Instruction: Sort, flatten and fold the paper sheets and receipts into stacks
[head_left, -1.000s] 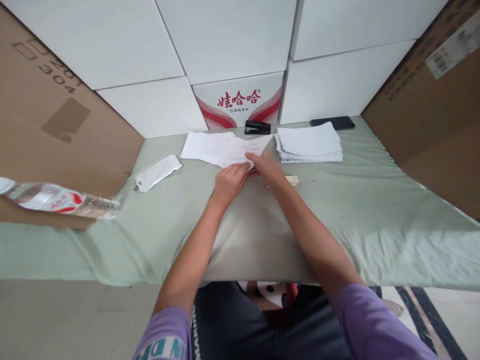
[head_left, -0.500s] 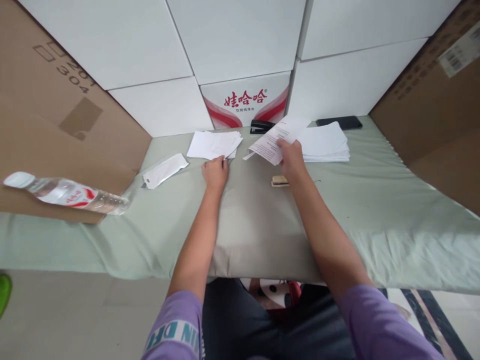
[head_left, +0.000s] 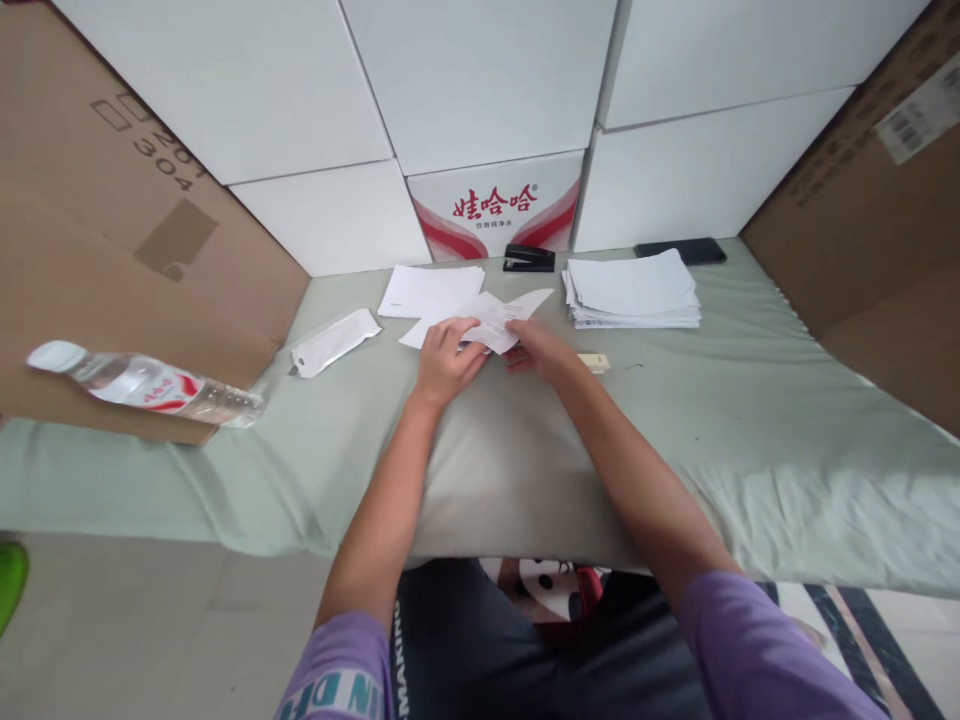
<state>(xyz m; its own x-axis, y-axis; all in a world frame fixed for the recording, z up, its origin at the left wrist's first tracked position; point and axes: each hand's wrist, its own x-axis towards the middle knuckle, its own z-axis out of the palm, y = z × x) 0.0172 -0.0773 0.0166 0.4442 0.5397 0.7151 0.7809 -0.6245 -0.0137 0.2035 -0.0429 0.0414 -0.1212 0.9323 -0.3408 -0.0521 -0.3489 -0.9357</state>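
Printed sheets of paper are held between my two hands, low over the cloth, one corner lifted at the right. My left hand is closed on their left side, with the thumb towards the text. Slightly blurred, my right hand pinches the right edge. Behind my left hand lies a small pile of white paper. A taller stack of paper sits to the right, its edges uneven. Just past my right wrist shows a small cream-coloured object, partly hidden.
At the back stands a black stapler before the white boxes. A dark phone lies behind the tall stack. Leftward are a white plastic packet and a tilted water bottle. Cardboard boxes flank the green cloth.
My right hand has moved left and down with the printed paper, away from the tall stack. My left hand has come off the small pile's edge and now grips paper too.
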